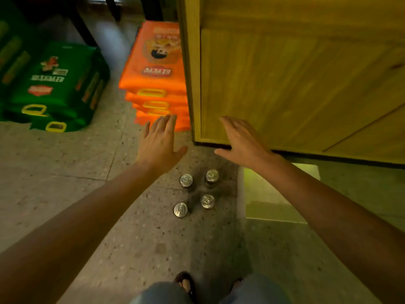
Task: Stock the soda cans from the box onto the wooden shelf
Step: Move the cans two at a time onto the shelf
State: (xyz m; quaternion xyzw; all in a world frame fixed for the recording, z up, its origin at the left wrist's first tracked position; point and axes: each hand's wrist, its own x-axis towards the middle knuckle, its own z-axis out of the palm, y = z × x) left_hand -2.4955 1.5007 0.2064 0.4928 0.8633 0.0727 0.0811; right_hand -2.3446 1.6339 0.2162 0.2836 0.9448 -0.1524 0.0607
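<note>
Green sacks (54, 84) lie at far left on the floor (65, 154), orange sacks (156, 73) stacked beside them. Next comes the left hand (158, 143), fingers (166, 123) spread, holding nothing. Four soda cans (195, 193) stand upright on the floor below and between both hands. The right hand (243, 142), likewise spread and empty, hovers before the wooden shelf (295, 80) unit. Judging by this, a pickup comes next: reach down and grip cans.

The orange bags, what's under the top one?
Under the top orange bag lie more orange bags in a stack on the floor. Only their front edges with yellow handles show. The bottom ones are partly hidden by the left hand.
</note>
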